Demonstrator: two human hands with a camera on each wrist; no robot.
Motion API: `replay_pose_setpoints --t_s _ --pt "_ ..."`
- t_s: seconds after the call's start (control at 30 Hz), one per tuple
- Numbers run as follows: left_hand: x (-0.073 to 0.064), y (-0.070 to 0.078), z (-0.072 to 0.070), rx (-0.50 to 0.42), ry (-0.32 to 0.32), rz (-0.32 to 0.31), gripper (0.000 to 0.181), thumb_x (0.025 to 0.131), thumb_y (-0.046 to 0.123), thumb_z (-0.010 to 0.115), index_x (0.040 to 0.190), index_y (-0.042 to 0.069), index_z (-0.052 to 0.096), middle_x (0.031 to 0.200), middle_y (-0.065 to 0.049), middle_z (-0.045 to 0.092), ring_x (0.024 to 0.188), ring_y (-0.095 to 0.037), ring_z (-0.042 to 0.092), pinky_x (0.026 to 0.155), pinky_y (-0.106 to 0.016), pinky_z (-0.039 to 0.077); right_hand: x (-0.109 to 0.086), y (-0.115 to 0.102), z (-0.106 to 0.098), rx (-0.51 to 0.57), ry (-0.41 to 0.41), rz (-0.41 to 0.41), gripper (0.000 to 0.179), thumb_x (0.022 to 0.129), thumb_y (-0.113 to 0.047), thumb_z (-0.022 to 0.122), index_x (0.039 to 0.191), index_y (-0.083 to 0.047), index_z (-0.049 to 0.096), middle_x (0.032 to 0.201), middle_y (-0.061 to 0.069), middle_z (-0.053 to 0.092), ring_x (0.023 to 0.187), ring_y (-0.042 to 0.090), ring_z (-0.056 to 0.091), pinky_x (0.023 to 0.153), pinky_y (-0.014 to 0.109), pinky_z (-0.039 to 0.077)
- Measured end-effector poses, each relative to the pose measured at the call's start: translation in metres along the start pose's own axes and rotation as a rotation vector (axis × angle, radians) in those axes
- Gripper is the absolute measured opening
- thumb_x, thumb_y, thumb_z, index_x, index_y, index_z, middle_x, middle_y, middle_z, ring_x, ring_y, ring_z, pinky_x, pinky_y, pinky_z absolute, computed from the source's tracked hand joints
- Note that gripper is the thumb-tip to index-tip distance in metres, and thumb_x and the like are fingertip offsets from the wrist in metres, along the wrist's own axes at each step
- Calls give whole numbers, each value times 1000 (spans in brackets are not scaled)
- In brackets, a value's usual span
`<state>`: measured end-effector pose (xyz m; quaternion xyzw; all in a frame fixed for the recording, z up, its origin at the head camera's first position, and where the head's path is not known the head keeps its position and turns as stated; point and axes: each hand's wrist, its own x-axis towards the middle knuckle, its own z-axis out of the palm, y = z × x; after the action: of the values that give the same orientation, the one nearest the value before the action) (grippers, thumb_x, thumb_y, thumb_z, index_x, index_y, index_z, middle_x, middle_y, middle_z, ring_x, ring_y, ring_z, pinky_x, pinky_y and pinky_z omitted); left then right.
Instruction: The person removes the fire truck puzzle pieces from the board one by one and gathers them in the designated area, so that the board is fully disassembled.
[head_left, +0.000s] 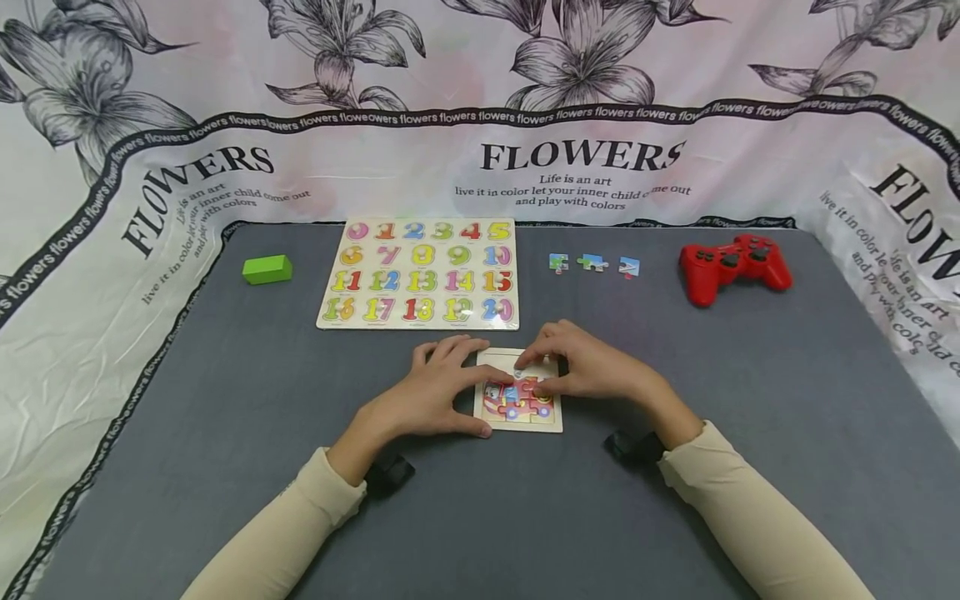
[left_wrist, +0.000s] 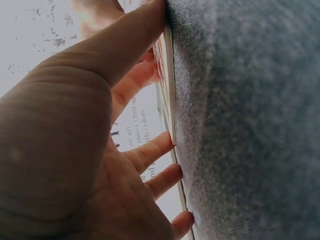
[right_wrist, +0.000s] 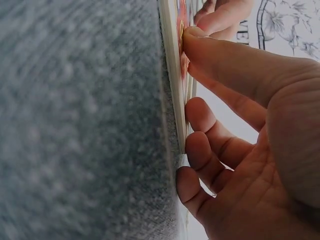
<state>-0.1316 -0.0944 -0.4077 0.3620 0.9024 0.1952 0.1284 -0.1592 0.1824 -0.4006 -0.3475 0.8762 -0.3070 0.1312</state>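
Note:
A small wooden jigsaw (head_left: pixel 556 423) lies on the grey table between my hands, with red and blue picture pieces (head_left: pixel 501 402) in its pale frame. My left hand (head_left: pixel 431 392) spreads over its left side; the index fingertip touches the pieces, and the thumb rests by the near left corner. From the right, my right hand (head_left: pixel 588 362) reaches over the jigsaw, with bent index finger and thumb at its pieces. In the right wrist view, the thumb (right_wrist: pixel 220 55) presses on the picture face. I cannot tell whether a piece is pinched there.
Behind the jigsaw lies a number board (head_left: pixel 417 268). Three loose blue-green jigsaw pieces (head_left: pixel 592 262) sit in a row to its right, then a red game controller (head_left: pixel 735 268). A green block (head_left: pixel 267 269) stands at the far left. Flower-print cloth (head_left: pixel 585 187) borders the table.

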Motion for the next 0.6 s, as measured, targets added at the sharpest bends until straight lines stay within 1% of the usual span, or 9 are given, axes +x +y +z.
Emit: replay_pose_setpoints --t_s 0.13,0.23,0.33,0.43,0.6 --pt "0 -1 -2 -7 -2 -18 79 78 57 83 148 40 50 164 -5 31 153 -29 21 113 -63 18 0 -1 0 15 0 3 35 82 -15 84 115 -21 76 99 0 62 93 18 47 79 32 38" --pt "0 -2 -3 -13 -4 -35 89 77 59 83 153 36 44 164 -1 32 153 -26 22 113 -61 18 0 0 0 20 -1 7 35 82 -16 84 115 -21 76 100 0 62 93 18 47 79 32 38" --pt "0 -4 -3 -11 4 -39 96 76 59 83 157 31 39 163 -1 34 152 -27 24 113 -61 20 0 0 -1 20 -3 9 35 82 -17 85 115 -22 76 100 -1 62 93 18 47 79 32 38" --pt "0 -4 -4 4 7 -55 100 77 61 82 159 28 36 162 1 35 150 -26 25 112 -59 20 0 0 -2 20 -5 11 35 82 -17 85 115 -22 76 100 -1 63 93 18 47 79 32 38" --pt "0 -4 -4 30 15 -66 101 77 62 82 159 22 37 161 -1 36 149 -26 27 112 -60 22 0 -1 -2 23 -6 10 34 82 -17 85 115 -21 76 100 -1 63 94 18 48 80 32 38"
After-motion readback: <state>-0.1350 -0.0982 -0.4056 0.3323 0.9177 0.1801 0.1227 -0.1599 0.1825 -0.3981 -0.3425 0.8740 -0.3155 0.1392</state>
